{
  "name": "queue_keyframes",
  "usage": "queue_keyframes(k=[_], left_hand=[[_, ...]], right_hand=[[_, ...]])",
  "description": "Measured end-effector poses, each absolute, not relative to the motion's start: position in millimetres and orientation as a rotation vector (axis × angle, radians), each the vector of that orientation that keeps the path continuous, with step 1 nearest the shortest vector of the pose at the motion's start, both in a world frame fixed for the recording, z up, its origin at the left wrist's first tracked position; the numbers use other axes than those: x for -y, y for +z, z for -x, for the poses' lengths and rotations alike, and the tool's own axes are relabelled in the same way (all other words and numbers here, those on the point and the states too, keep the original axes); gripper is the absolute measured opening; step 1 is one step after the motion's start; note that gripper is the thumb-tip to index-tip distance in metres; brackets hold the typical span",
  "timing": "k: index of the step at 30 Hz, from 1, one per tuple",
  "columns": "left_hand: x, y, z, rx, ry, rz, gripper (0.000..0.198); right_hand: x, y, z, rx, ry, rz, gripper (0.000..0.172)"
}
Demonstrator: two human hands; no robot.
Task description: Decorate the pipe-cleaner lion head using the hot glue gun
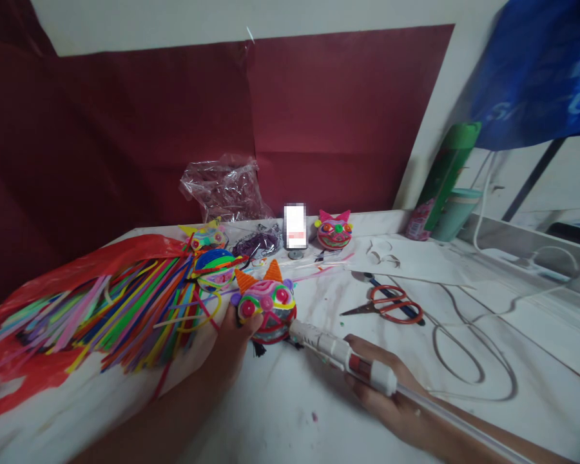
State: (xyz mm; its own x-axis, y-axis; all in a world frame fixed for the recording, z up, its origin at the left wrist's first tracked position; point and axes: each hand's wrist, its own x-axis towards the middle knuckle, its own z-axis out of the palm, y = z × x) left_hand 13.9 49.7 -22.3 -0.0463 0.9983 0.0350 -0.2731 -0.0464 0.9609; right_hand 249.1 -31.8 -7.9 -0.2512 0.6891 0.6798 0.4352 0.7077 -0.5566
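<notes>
My left hand point(239, 332) is closed round a round animal-face craft point(267, 312) with orange pointed ears and pink button-like eyes, its thumb on the front. Black strands hang from its underside. In my right hand point(384, 386) is a white hot glue gun point(326, 345), a long clear glue stick point(444, 409) running out of its back end. The gun's nozzle points at the craft's lower right side; whether it touches I cannot tell. Behind my left hand sits a striped blue, green and pink ball point(216, 267). Much of my left hand's fingers is hidden behind the craft.
Colourful pipe cleaners point(120, 316) lie on red plastic point(125, 258) at left. Orange-handled scissors point(391, 306) and a looping cable point(483, 354) are at right. Behind stand a phone point(295, 225), a pink-eared craft point(334, 231), a clear bag point(227, 187) and a green can point(444, 174).
</notes>
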Motion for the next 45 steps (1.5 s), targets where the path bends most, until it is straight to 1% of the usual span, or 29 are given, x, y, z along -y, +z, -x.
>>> queue_keyframes(k=[9,12,18,27,33,38,45], left_hand=[[-52.5,-25.9,-11.5,-1.065,1.351,-0.981,0.071],[-52.4,-25.7,-11.5,-1.084,1.360,-0.990,0.068],[-49.2,-18.4,-15.1,-1.055,1.354,-0.986,0.064],[-50.5,-22.4,-14.1,-1.085,1.360,-1.042,0.067],[-52.4,-25.4,-13.4,-1.075,1.341,-1.107,0.058],[-51.3,-24.4,-14.5,-1.075,1.381,-1.052,0.058],[-55.3,-28.1,-15.1,-1.073,1.390,-1.042,0.057]], right_hand=[[34.8,-0.3,-246.6,1.882,0.254,0.817,0.017],[34.5,-3.0,-247.6,1.886,0.260,0.814,0.016],[32.6,-2.4,-247.4,1.928,0.252,0.871,0.015],[38.3,-4.9,-245.8,1.863,0.243,0.973,0.015],[35.3,-5.2,-248.3,1.949,0.321,0.916,0.011],[37.8,-3.3,-246.7,1.838,0.334,1.013,0.015],[30.6,-10.7,-251.5,1.925,0.338,0.868,0.014]])
